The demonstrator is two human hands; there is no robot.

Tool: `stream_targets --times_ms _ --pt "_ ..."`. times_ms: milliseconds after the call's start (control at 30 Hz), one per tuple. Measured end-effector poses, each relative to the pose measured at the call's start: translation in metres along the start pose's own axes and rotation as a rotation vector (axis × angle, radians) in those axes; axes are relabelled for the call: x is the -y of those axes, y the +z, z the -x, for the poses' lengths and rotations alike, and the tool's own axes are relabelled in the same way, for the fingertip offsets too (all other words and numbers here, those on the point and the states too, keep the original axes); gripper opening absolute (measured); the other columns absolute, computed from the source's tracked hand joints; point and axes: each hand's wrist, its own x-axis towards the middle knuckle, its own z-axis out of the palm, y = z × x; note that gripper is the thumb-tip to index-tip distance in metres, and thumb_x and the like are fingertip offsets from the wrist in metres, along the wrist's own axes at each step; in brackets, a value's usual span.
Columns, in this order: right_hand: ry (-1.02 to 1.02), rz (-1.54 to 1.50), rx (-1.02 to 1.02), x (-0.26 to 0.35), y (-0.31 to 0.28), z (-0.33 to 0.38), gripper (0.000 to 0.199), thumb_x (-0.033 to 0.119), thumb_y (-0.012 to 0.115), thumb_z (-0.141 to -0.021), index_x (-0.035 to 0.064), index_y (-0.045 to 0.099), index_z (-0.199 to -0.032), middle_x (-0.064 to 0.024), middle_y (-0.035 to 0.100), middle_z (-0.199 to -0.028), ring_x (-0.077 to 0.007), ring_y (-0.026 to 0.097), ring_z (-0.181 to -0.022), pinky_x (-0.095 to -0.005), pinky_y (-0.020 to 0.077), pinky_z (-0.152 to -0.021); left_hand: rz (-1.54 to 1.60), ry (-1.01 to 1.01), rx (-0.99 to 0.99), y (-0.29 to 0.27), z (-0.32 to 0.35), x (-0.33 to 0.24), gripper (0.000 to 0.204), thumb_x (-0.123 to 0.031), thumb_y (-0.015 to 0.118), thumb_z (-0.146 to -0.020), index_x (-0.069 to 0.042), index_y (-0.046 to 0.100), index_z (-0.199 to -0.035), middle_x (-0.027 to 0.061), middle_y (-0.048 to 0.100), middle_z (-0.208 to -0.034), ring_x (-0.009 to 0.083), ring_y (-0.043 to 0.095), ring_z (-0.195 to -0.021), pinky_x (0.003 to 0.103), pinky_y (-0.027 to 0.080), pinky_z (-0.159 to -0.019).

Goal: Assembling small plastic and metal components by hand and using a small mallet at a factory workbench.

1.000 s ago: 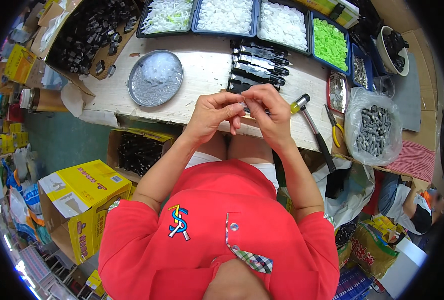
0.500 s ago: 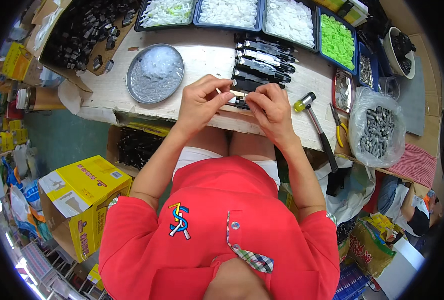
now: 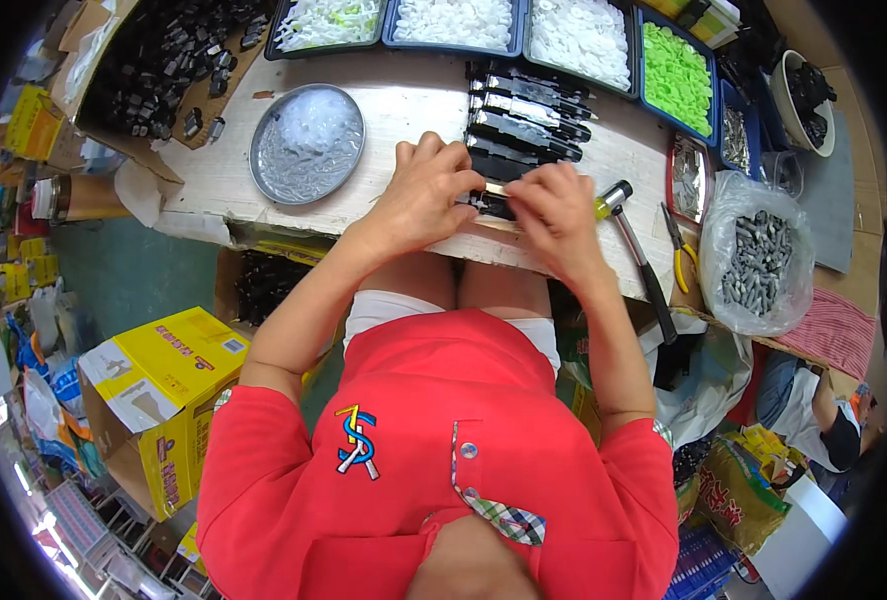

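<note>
My left hand [image 3: 426, 190] and my right hand [image 3: 554, 205] meet at the near edge of the wooden table [image 3: 404, 110]. Together they pinch a thin, flat black-and-pale part [image 3: 496, 190] between their fingertips. Just beyond my fingers lies a row of several black elongated pieces with silver ends [image 3: 524, 115], laid side by side. My hands hide the nearest pieces of that row.
A round metal dish of clear bits [image 3: 307, 143] sits left of my hands. Blue trays of white [image 3: 579, 35] and green [image 3: 676, 75] parts line the far edge. A hammer [image 3: 636, 250], yellow pliers [image 3: 682, 250] and a bag of metal pieces [image 3: 759, 255] lie right. A cardboard box of black parts [image 3: 169, 55] stands far left.
My hands have moved forward from above my lap onto the table edge, next to the row of black pieces, still joined on the small part.
</note>
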Motion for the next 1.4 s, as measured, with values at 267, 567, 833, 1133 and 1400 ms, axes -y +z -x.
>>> stream_targets --times_ms 267,567,833,1133,1400 --pt "0.529 0.420 -0.207 -0.135 -0.117 0.027 0.011 0.009 0.056 -0.078 0.0028 0.062 -0.085 -0.0149 0.058 -0.084 -0.0322 0.057 -0.074 -0.0383 0.0449 -0.066 -0.208 0.243 0.031 -0.024 -0.098 -0.007 0.022 -0.024 0.069 -0.068 -0.011 0.065 -0.085 0.0058 0.054 -0.081 0.0247 0.047 -0.086 0.038 0.032 -0.074" --pt "0.705 0.744 0.087 -0.185 -0.117 0.031 0.016 0.008 0.053 -0.074 0.0023 0.058 -0.088 -0.0198 0.059 -0.086 -0.0389 0.057 -0.081 -0.0476 0.0451 -0.070 -0.414 0.143 0.102 0.022 -0.248 0.012 0.016 -0.014 0.065 -0.064 -0.005 0.064 -0.077 0.0165 0.063 -0.079 0.0329 0.060 -0.080 0.042 0.043 -0.073" --pt "0.618 0.733 -0.021 -0.182 -0.115 0.042 0.016 0.004 0.048 -0.075 0.0006 0.061 -0.084 -0.0220 0.060 -0.083 -0.0392 0.059 -0.076 -0.0471 0.0474 -0.067 -0.099 0.121 -0.067 0.004 -0.238 0.035 0.017 -0.016 0.067 -0.070 -0.005 0.068 -0.082 0.0160 0.063 -0.074 0.0301 0.061 -0.065 0.035 0.048 -0.062" --pt "0.607 0.622 0.002 -0.182 -0.124 0.039 0.015 0.009 0.051 -0.074 -0.0009 0.060 -0.081 -0.0224 0.060 -0.083 -0.0386 0.058 -0.081 -0.0451 0.0457 -0.071 0.944 -0.144 -0.148 -0.032 -0.150 0.009 0.018 -0.012 0.065 -0.080 0.002 0.064 -0.092 0.0034 0.059 -0.068 0.0080 0.054 -0.055 0.021 0.044 -0.048" --pt "0.822 -0.183 -0.335 -0.160 -0.119 0.044 0.015 0.005 0.049 -0.079 -0.0001 0.059 -0.089 -0.0047 0.059 -0.075 -0.0117 0.058 -0.068 -0.0259 0.0444 -0.057 1.239 -0.232 -0.159 -0.021 -0.054 0.022 0.012 -0.003 0.061 -0.082 0.003 0.060 -0.092 0.0097 0.062 -0.078 0.0136 0.059 -0.065 0.026 0.051 -0.061"
